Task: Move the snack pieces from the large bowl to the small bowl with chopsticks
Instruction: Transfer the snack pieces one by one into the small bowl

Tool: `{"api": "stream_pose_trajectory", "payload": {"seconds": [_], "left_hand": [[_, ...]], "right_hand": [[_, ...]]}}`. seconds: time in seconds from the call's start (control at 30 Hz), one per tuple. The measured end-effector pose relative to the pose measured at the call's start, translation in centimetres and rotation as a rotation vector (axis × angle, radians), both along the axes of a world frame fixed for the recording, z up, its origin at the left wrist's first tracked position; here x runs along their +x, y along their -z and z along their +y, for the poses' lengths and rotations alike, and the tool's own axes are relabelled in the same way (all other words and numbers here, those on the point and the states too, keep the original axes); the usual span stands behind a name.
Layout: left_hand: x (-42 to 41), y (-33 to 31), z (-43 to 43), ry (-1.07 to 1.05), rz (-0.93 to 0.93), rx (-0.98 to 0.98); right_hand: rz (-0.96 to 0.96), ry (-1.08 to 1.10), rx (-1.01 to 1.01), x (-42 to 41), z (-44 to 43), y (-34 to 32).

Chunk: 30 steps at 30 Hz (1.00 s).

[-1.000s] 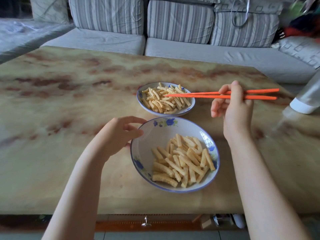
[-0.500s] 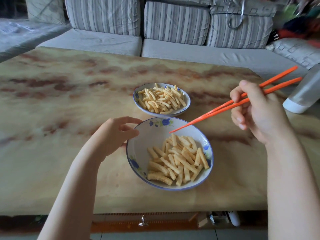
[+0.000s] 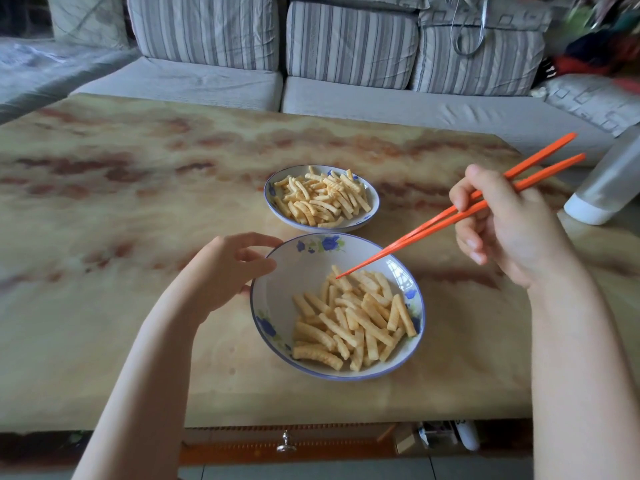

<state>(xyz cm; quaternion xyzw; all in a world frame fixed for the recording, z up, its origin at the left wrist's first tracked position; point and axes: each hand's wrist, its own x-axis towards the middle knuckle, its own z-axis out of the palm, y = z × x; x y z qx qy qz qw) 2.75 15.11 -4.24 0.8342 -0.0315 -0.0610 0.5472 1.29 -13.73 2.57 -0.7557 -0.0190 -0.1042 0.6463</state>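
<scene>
The large white bowl (image 3: 277, 306) with blue flowers sits near the table's front edge and holds several ridged yellow snack sticks (image 3: 356, 323). Just behind it stands the small bowl (image 3: 372, 216), also filled with snack sticks (image 3: 322, 199). My right hand (image 3: 502, 226) grips a pair of orange chopsticks (image 3: 433, 223); their closed tips touch the top of the pile in the large bowl. My left hand (image 3: 225, 271) holds the large bowl's left rim with thumb and fingers curled around it.
The marbled tan table (image 3: 138, 209) spreads wide to the left. A white and clear bottle (image 3: 609, 181) stands at the right edge. A striped grey sofa (image 3: 346, 64) runs behind the table. A drawer knob (image 3: 285, 441) shows below the front edge.
The chopsticks swung from level over the small bowl down to the large bowl, and their tips now reach the snack pile. My left hand stayed at the rim.
</scene>
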Motion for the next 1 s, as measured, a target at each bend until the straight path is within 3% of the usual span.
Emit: {"api": "stream_pose_trajectory", "payload": {"seconds": [0.37,0.7,1.0], "left_hand": [[0.0,-0.1,0.1,0.007,0.003,0.02],[0.0,0.1,0.1,0.004,-0.002,0.004],[0.0,0.1,0.1,0.001,-0.005,0.02]], "right_hand": [[0.0,0.034,0.021,0.4,0.9,0.5],[-0.161,0.252,0.295,1.9,1.8,1.3],[-0.174,0.339,0.224,2.9,3.7,3.4]]}}
